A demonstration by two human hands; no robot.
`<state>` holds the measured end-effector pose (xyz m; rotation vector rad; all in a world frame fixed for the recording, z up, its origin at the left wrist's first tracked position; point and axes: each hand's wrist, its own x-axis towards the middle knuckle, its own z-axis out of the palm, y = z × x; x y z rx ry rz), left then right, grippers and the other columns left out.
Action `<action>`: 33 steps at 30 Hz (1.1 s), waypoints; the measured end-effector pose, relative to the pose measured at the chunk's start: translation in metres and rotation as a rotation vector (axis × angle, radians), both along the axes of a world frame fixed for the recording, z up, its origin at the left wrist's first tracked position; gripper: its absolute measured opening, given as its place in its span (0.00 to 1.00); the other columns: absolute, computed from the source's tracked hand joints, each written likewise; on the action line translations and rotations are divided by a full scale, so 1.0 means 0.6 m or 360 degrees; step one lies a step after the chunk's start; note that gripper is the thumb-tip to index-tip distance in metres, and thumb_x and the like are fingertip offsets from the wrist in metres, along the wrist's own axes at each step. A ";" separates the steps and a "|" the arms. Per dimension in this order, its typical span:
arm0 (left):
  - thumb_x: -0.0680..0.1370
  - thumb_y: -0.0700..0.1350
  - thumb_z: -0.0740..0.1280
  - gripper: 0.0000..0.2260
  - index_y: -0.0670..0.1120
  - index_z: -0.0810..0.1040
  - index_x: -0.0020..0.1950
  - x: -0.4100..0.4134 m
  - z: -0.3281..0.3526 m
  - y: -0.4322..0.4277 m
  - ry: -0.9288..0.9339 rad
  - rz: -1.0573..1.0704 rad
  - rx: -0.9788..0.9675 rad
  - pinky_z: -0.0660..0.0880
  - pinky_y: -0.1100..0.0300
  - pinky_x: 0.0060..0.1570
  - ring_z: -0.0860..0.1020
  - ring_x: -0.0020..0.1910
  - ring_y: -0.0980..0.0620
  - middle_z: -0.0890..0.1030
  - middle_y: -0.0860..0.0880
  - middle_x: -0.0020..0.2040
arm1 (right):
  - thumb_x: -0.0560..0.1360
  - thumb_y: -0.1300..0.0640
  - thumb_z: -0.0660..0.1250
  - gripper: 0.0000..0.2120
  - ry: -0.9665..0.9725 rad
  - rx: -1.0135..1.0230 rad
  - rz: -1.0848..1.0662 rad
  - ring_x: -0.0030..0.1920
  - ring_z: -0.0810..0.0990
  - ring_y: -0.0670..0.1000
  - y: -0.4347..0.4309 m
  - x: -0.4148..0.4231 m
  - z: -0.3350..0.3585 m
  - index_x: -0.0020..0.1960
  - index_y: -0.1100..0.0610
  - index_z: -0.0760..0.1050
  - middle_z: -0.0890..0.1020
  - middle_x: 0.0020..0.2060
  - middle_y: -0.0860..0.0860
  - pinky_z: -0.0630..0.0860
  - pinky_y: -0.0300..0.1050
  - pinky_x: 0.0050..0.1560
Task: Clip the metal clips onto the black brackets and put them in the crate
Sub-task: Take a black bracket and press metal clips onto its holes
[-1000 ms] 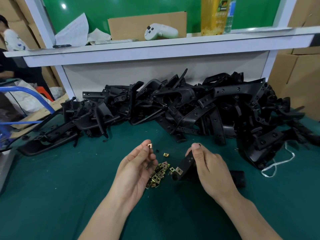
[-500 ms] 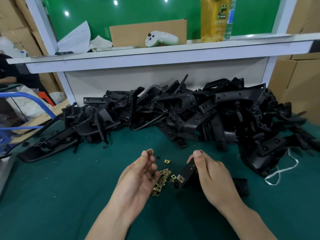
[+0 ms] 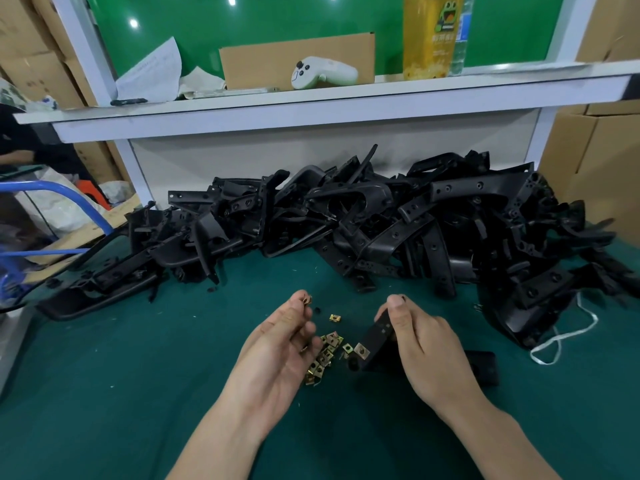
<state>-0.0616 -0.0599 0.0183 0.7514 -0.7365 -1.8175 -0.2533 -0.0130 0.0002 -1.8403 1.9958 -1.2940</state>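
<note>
While right hand (image 3: 429, 344) grips bracket (image 3: 375, 336), clip (image 3: 307, 300) between left fingers (image 3: 292, 308)

Pinches one metal clip (image 3: 307, 300) at the fingertips of the left hand (image 3: 277, 344), over the near half of the green desk (image 3: 138, 375). Grips a black bracket (image 3: 375, 341) in the right hand (image 3: 426, 344), thumb on its upper end, a fitted clip (image 3: 361, 350) showing at its lower end, just beside a small pile of loose clips (image 3: 325, 355) lying between the two hands. Faces a long heap of black brackets (image 3: 381, 230) along the desk's far edge, under a white shelf (image 3: 311, 102) bearing a white controller (image 3: 322, 72) and a yellow bottle (image 3: 429, 36)
</note>
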 end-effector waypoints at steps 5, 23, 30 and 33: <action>0.78 0.44 0.68 0.07 0.46 0.86 0.52 0.000 -0.001 0.001 -0.0011 -0.0037 -0.0021 0.78 0.61 0.41 0.78 0.36 0.56 0.80 0.50 0.42 | 0.75 0.25 0.33 0.38 0.0001 0.0007 0.0013 0.30 0.73 0.47 -0.001 0.000 0.001 0.44 0.49 0.73 0.73 0.26 0.39 0.71 0.44 0.33; 0.74 0.41 0.70 0.08 0.51 0.87 0.47 0.000 -0.004 0.002 0.0016 -0.0079 -0.0114 0.79 0.59 0.40 0.79 0.37 0.55 0.82 0.49 0.43 | 0.74 0.25 0.33 0.39 -0.0010 0.0022 0.0007 0.31 0.74 0.48 -0.002 -0.002 -0.002 0.44 0.50 0.73 0.74 0.28 0.42 0.70 0.44 0.35; 0.75 0.40 0.69 0.08 0.50 0.87 0.47 0.000 -0.006 0.001 0.0055 -0.0069 -0.0114 0.79 0.59 0.39 0.79 0.37 0.54 0.82 0.49 0.43 | 0.74 0.25 0.34 0.38 -0.0022 0.0031 0.0015 0.31 0.74 0.49 -0.002 -0.001 0.000 0.44 0.50 0.73 0.74 0.28 0.43 0.74 0.48 0.37; 0.74 0.41 0.69 0.08 0.50 0.87 0.47 -0.002 -0.005 0.000 0.0051 -0.0073 -0.0112 0.79 0.59 0.38 0.79 0.36 0.54 0.82 0.49 0.43 | 0.75 0.26 0.34 0.37 -0.0008 0.0031 0.0018 0.30 0.74 0.49 -0.001 -0.001 0.002 0.44 0.50 0.74 0.73 0.27 0.41 0.74 0.47 0.36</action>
